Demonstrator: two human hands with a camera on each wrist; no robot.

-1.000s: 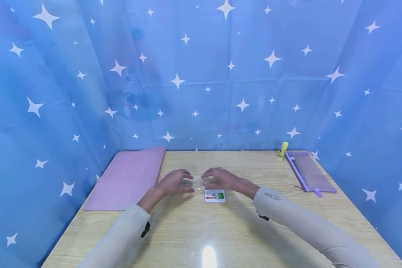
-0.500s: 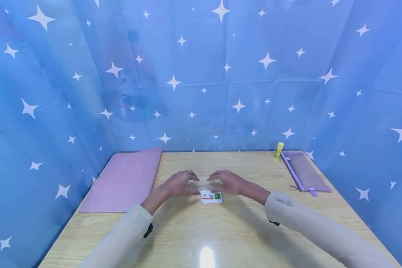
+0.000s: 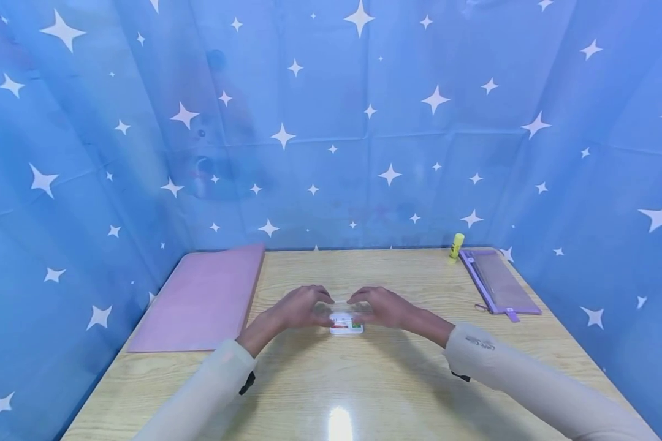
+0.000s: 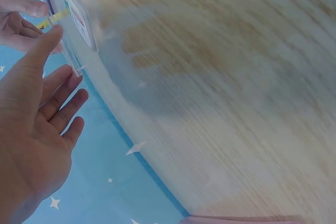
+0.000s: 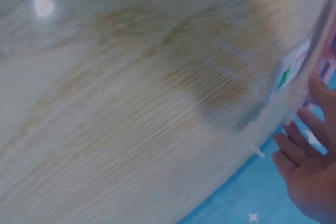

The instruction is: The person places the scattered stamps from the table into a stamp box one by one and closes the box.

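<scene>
Between my two hands is a clear plastic cover [image 3: 340, 304], pinched at its ends by thumbs and fingertips. My left hand [image 3: 300, 307] holds the left end and my right hand [image 3: 388, 307] the right end. Just below and in front of it, a small flat white case [image 3: 346, 330] with red and green print lies on the table. In the left wrist view the cover [image 4: 72, 56] spans from my left fingertips to the other hand, apart from the case [image 4: 80, 19]. The right wrist view shows my right hand [image 5: 310, 166] at its edge, near the printed case [image 5: 289, 72].
A pink folder [image 3: 198, 300] lies at the left of the wooden table [image 3: 331, 373]. At the back right stand a yellow glue stick [image 3: 456, 245] and, beside it, a purple zip pouch [image 3: 502, 282]. A blue star-patterned curtain [image 3: 331, 122] hangs round the table.
Both hands have brought the clear cover nearer to me, closer to the white case. The head view has shifted slightly. Folder, glue stick and pouch stay in place.
</scene>
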